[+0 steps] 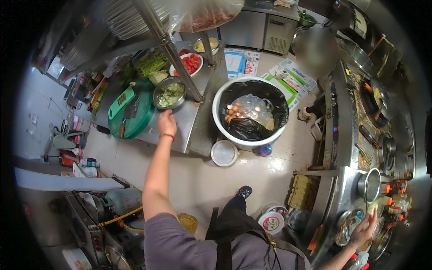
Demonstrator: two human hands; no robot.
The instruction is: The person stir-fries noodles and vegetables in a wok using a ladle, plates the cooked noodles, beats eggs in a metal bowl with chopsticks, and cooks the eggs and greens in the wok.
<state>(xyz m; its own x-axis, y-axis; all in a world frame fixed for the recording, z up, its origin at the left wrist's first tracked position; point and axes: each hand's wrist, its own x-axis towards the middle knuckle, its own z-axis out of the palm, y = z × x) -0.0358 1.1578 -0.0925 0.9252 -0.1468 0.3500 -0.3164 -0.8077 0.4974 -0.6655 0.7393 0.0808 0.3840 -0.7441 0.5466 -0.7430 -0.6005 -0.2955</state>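
My left hand [167, 125], with a red cord on its wrist, reaches to the near edge of a metal bowl [169, 92] of chopped green vegetables. Its fingers are slightly apart; whether the fingertips touch the bowl is unclear. Beside the bowl a round green cutting board [144, 116] carries a cleaver [129, 113] and a light green slotted grater [122, 102]. On the far right my right hand [363, 229] is spread over the steel counter, close to a metal strainer [369, 185] and a metal tray [349, 224]. Nothing shows in its grasp.
A large white bin [249, 140] lined with black plastic holds eggshells and bags. A lidded tub [224, 153] stands by it. Diced tomatoes [191, 64] lie in a bowl beyond a steel post [182, 74]. A wok [373, 101] sits on the stove. Flattened cardboard [287, 81] covers the floor.
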